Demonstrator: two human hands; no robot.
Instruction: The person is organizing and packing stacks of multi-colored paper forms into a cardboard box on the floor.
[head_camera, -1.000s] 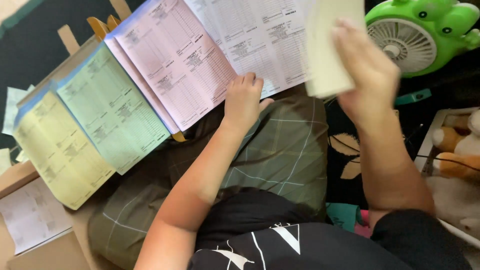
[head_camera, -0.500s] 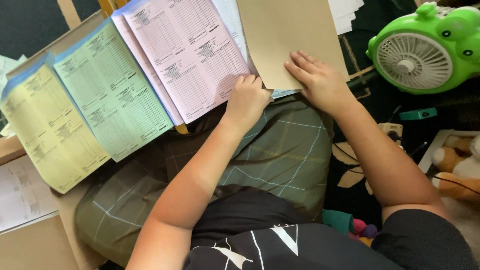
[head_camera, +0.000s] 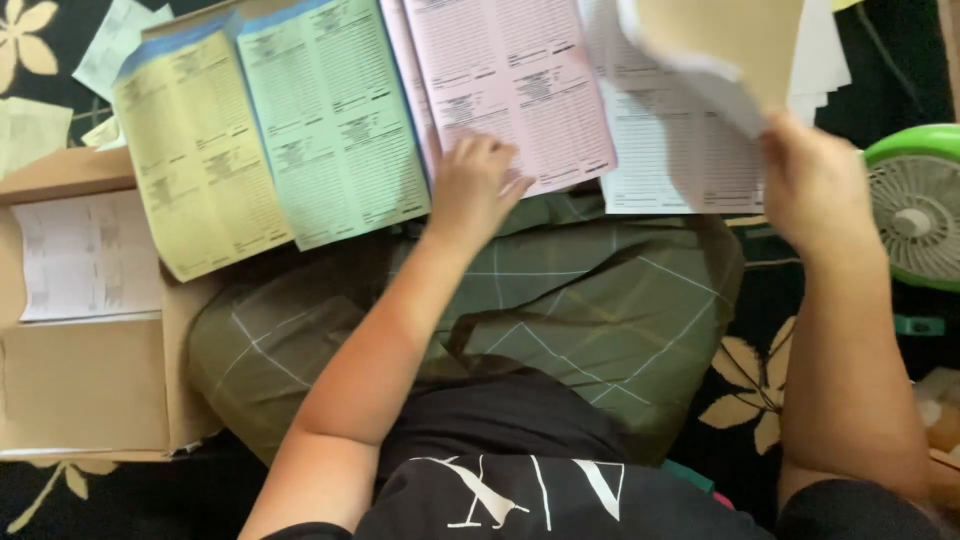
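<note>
Since the earlier frame the right hand (head_camera: 815, 185) has lifted the brown sheet (head_camera: 725, 40) up at far right, gripping it. The left hand (head_camera: 475, 185) lies open on the pink sheet (head_camera: 510, 85); pressing flat there should keep the stack aligned.

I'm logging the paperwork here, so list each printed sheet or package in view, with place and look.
Yellow form: far left of the row, tall rectangle.
Green form: beside it, overlapping.
Pink form: centre, under the left hand.
White form: right, below the right hand, which lifts tan sheets.
Cardboard box: lower left, white sheet on top.
</note>
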